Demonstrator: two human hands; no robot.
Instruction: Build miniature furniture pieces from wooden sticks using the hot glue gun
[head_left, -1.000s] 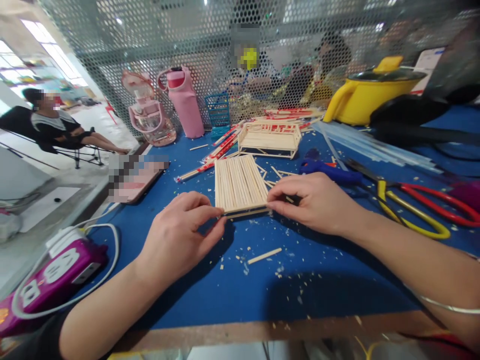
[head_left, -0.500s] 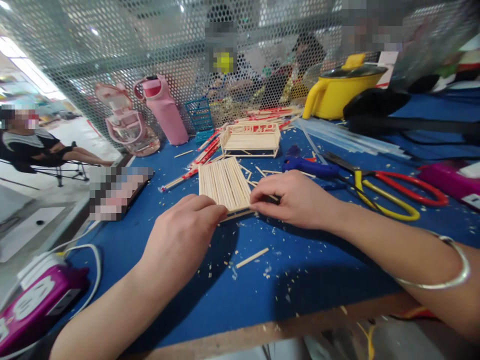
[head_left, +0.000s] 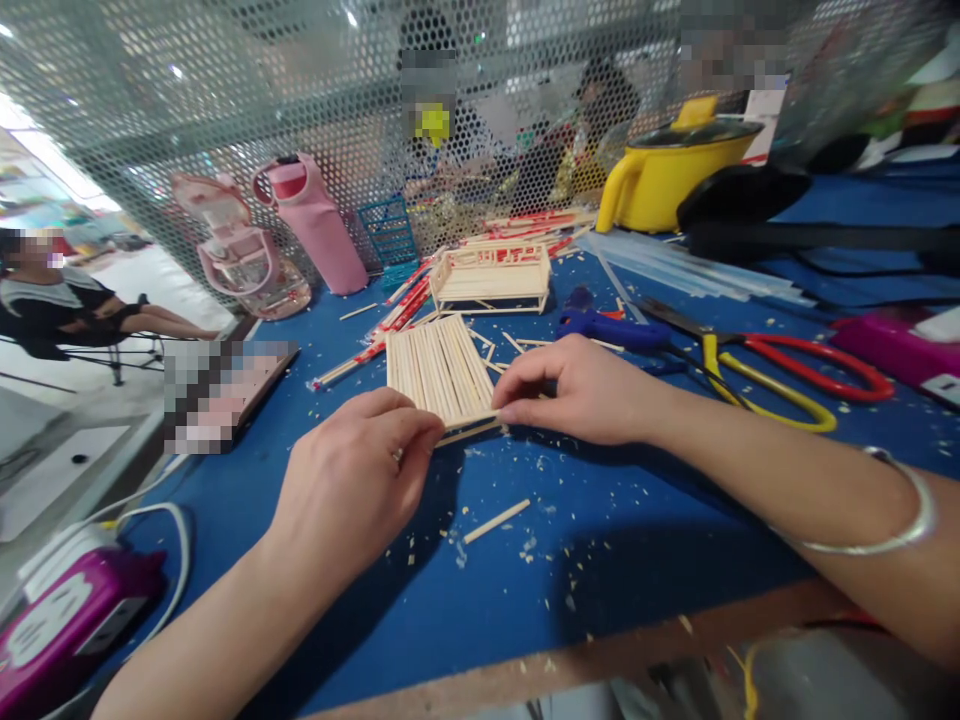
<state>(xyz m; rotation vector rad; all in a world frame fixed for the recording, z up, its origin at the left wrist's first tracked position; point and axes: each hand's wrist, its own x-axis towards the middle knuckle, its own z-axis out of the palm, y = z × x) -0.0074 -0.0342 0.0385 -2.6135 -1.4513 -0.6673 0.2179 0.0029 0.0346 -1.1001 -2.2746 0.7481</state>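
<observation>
Stick panel, a flat mat of thin wooden sticks laid side by side, lies on the blue table, and both hands hold its near edge. Left hand pinches the near left corner of the stick panel between thumb and fingers pressed together. Right hand pinches the near right corner the same way, its fingers curled close.

Just behind the stick panel sits a little stick box with open sides; nothing shows inside it. Red and white sticks lie to the left of the stick panel. To the right of the stick panel lies a blue glue gun, and past that are red and yellow scissors. 1 loose stick lies in front of the stick panel, among small wood bits.

Far behind the stick panel, by the mesh wall, stand a pink bottle, a small blue basket and a yellow pot with its lid on. I cannot tell what is in the basket. Far left of the stick panel is a purple power strip.
</observation>
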